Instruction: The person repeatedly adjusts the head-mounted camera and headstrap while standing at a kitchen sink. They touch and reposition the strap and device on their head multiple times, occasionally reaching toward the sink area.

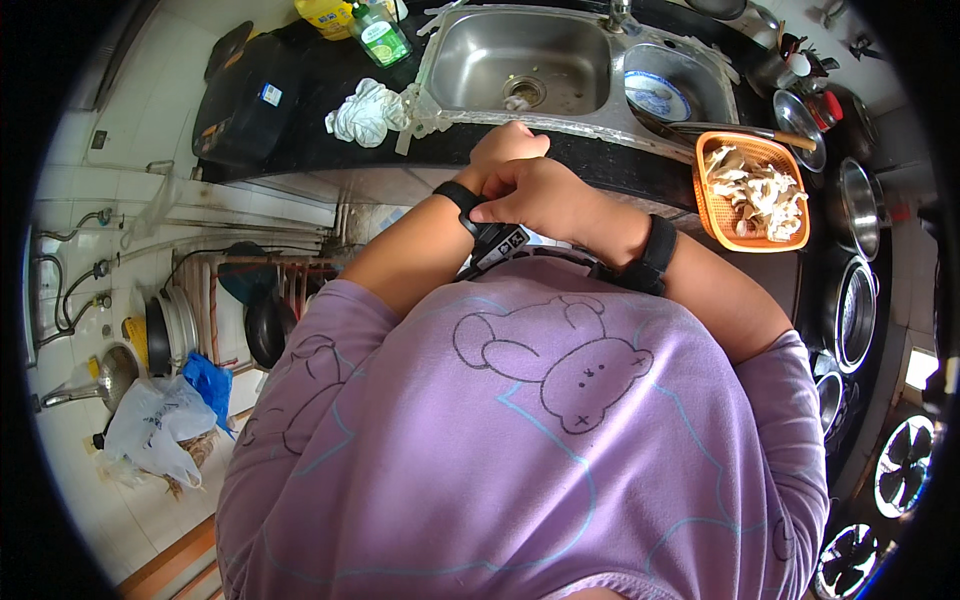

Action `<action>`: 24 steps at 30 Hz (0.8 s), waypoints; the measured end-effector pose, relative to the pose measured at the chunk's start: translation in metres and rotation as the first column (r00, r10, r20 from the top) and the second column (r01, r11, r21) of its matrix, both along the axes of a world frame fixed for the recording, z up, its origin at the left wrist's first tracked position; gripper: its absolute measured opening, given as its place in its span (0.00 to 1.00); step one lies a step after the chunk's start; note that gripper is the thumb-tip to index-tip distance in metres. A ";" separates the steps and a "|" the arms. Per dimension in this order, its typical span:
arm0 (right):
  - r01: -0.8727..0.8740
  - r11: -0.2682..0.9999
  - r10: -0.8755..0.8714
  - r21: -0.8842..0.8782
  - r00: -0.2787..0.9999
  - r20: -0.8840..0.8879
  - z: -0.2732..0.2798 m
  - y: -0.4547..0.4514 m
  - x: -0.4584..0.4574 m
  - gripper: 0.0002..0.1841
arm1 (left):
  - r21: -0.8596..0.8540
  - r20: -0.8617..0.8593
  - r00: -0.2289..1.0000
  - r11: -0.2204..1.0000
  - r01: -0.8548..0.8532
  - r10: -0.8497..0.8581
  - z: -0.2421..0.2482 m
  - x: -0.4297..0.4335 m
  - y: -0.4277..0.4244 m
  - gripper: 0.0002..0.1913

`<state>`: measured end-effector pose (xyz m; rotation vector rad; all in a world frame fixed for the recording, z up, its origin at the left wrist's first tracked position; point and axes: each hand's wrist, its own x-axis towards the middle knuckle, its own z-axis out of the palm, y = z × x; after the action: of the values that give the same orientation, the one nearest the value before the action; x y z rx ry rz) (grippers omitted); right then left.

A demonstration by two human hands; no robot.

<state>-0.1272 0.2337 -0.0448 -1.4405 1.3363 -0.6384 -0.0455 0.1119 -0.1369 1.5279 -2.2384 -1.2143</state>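
Note:
My left hand (511,142) is held out before the sink's front edge with its fingers curled in, and nothing shows in it. Around my left wrist runs a black wristband (457,196). My right hand (536,191) crosses over that wrist, its thumb and fingers pinching the band near a dark device. On my right wrist is another wide black strap (651,255). Beyond my hands lies a steel double sink (525,45), with food scraps at the drain and a blue-and-white plate (657,96) in its smaller basin.
An orange plastic basket (703,202) of torn oyster mushrooms (757,195) sits at the counter's right edge by a wok (675,135). Left of the sink are a crumpled white cloth (367,112), a green dish soap bottle (384,41) and a black bin (244,105). Steel pots (856,315) line the right.

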 end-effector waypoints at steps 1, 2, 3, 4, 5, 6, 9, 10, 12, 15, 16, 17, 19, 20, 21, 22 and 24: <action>-0.016 0.998 0.013 0.058 0.998 0.062 -0.003 -0.001 -0.001 0.20 | -0.050 0.030 1.000 0.999 0.000 0.002 0.003 0.001 0.000 0.18; -0.033 0.994 0.019 0.105 0.991 0.132 -0.005 -0.003 -0.001 0.20 | -0.094 0.094 0.996 0.996 0.006 0.003 0.007 0.002 0.000 0.18; -0.055 0.990 0.030 0.128 0.981 0.190 -0.007 -0.003 -0.002 0.20 | -0.135 0.158 0.987 0.991 0.015 0.007 0.009 0.002 0.000 0.18; -0.077 0.987 0.038 0.141 0.966 0.255 -0.008 -0.004 -0.001 0.20 | -0.175 0.221 0.975 0.984 0.027 0.013 0.012 0.002 0.000 0.17; -0.076 0.978 0.020 0.193 0.961 0.276 -0.009 -0.004 -0.001 0.20 | -0.217 0.265 0.964 0.973 0.080 -0.020 0.013 0.001 0.002 0.17; -0.113 0.976 0.051 0.184 0.948 0.315 -0.009 -0.005 0.000 0.20 | -0.256 0.310 0.949 0.957 0.135 -0.051 0.013 0.000 0.004 0.17; -0.142 0.990 0.142 -0.012 0.985 0.094 -0.009 -0.006 0.001 0.22 | -0.298 0.398 0.912 0.928 0.226 -0.094 0.011 -0.002 0.004 0.19; -0.156 0.988 0.156 -0.011 0.983 0.098 -0.010 -0.007 -0.001 0.21 | -0.307 0.437 0.895 0.919 0.246 -0.094 0.010 -0.003 0.002 0.20; -0.121 0.983 0.091 0.140 0.975 0.201 -0.013 -0.007 -0.006 0.20 | -0.261 0.414 0.905 0.939 0.223 -0.099 0.008 -0.003 -0.006 0.21; -0.091 0.965 -0.016 0.246 0.916 0.401 -0.019 -0.006 -0.018 0.17 | 0.074 0.138 0.989 0.996 0.040 -0.050 0.006 -0.006 -0.018 0.22; -0.094 0.965 -0.019 0.243 0.904 0.427 -0.020 -0.007 -0.021 0.17 | 0.294 -0.003 0.999 0.955 -0.031 0.033 0.004 -0.009 -0.019 0.22; -0.064 0.959 -0.057 0.278 0.913 0.404 -0.022 -0.007 -0.022 0.18 | 0.511 -0.115 0.980 0.856 -0.080 0.160 0.002 -0.012 -0.018 0.22; -0.121 0.964 0.016 0.239 0.917 0.400 -0.023 -0.008 -0.025 0.17 | 0.738 -0.254 0.895 0.672 -0.066 0.367 -0.003 -0.019 -0.009 0.24; -0.141 0.961 0.042 0.239 0.925 0.376 -0.023 -0.008 -0.025 0.17 | 0.805 -0.293 0.813 0.588 -0.074 0.503 -0.007 -0.019 -0.001 0.25; -0.165 0.961 0.077 0.220 0.929 0.363 -0.022 -0.008 -0.025 0.17 | 0.862 -0.314 0.712 0.503 -0.063 0.628 -0.009 -0.019 0.004 0.25; -0.159 0.957 0.065 0.243 0.933 0.355 -0.021 -0.008 -0.024 0.17 | 0.868 -0.326 0.662 0.491 -0.073 0.675 -0.010 -0.020 0.005 0.23; -0.156 0.955 0.073 0.251 0.947 0.312 -0.020 -0.007 -0.023 0.15 | 0.799 -0.383 0.664 0.592 -0.111 0.642 -0.011 -0.015 0.008 0.24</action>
<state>-0.1498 0.2272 -0.0643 -1.1371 1.0470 -0.5460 -0.0609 0.1200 -0.1478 1.3529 -0.8693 -2.1680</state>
